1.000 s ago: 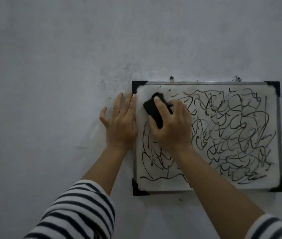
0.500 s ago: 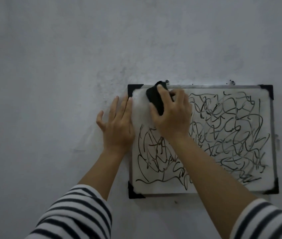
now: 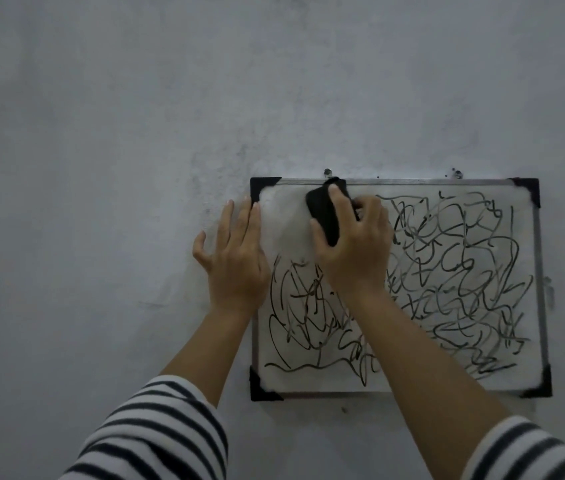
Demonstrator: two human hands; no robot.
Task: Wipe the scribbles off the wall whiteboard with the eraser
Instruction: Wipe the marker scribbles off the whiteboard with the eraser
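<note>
My right hand (image 3: 353,244) curls its fingers around the black block eraser (image 3: 326,214) at the top-left of the scribbled, metal-framed whiteboard (image 3: 464,289), while my left hand (image 3: 236,261) presses flat, fingers extended, against its left edge.

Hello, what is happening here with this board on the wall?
A person is wiping a scribbled whiteboard. The right hand presses a black eraser near the top edge; the left hand lies flat against the board's left edge. Only the upper left corner is clean; black scribbles cover the rest.
</note>
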